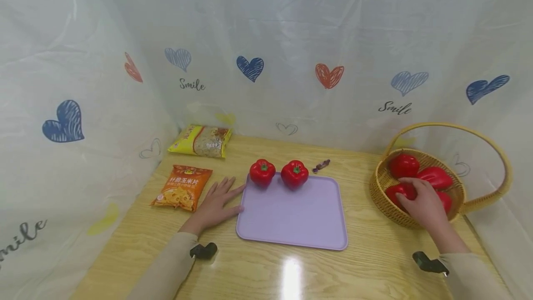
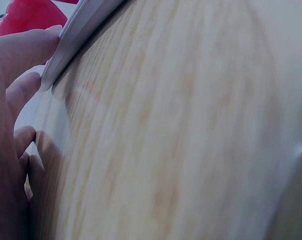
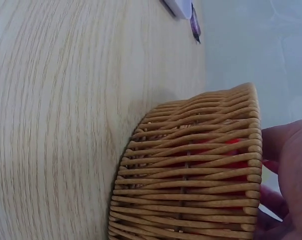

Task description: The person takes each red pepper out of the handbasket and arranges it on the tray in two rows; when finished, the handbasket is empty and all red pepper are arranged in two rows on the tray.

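Note:
Two red bell peppers, one on the left [image 1: 262,173] and one on the right [image 1: 294,174], sit at the far edge of a lilac tray [image 1: 291,216]. My left hand [image 1: 217,203] lies spread at the tray's left side, its thumb and a finger touching the rim [image 2: 73,47]. Over at the right, my right hand [image 1: 424,203] reaches into a wicker basket [image 1: 385,205] and pinches a red bell pepper [image 1: 395,194] between thumb and fingers. Several red vegetables [image 1: 435,177] share the basket. In the right wrist view, the basket wall [image 3: 191,170] hides most of the fingers.
An orange snack bag [image 1: 183,188] lies left of my left hand, with a yellow packet [image 1: 201,141] behind it. A small purple wrapped candy [image 1: 321,165] lies beyond the tray. The basket's tall handle [image 1: 454,126] arches over its far side. A patterned curtain [image 1: 291,27] encloses the wooden table.

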Tool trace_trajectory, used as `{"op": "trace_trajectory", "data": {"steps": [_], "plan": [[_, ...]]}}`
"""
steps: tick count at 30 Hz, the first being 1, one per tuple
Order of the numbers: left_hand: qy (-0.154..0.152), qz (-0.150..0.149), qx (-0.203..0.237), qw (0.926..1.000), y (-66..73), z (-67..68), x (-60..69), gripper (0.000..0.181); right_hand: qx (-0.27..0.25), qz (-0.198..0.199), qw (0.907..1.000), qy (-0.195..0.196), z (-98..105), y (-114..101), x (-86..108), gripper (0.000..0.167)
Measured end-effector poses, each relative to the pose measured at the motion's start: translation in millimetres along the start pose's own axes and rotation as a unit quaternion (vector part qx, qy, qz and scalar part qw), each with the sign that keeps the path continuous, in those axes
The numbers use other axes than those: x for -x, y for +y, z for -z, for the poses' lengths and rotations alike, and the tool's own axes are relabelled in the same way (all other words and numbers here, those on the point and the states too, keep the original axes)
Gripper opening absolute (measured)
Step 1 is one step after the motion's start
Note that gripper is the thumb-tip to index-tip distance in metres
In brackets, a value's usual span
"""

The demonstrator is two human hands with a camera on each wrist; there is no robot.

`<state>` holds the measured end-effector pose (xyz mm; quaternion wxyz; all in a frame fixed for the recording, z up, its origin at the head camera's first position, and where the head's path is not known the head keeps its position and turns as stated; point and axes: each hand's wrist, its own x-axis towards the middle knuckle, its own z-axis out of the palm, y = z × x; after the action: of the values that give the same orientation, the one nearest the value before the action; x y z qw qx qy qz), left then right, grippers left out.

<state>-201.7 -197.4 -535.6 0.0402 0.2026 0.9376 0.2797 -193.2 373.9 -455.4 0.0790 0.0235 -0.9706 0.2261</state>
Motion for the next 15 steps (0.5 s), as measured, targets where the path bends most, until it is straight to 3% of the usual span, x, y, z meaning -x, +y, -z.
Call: {"op": "trace_trajectory", "data": {"steps": [8,15], "plan": [[-0.003,0.003,-0.003,1.0000,0.9,0.3,-1.1,0.068,0.003,-0.031,0.9991,-0.030,3,-1,-6.9,0.057],[-0.002,0.002,-0.002,1.0000,-0.1,0.0,-0.7,0.068,0.036,-0.023,0.9942,-0.098,4,1,-13.5,0.065]]}}
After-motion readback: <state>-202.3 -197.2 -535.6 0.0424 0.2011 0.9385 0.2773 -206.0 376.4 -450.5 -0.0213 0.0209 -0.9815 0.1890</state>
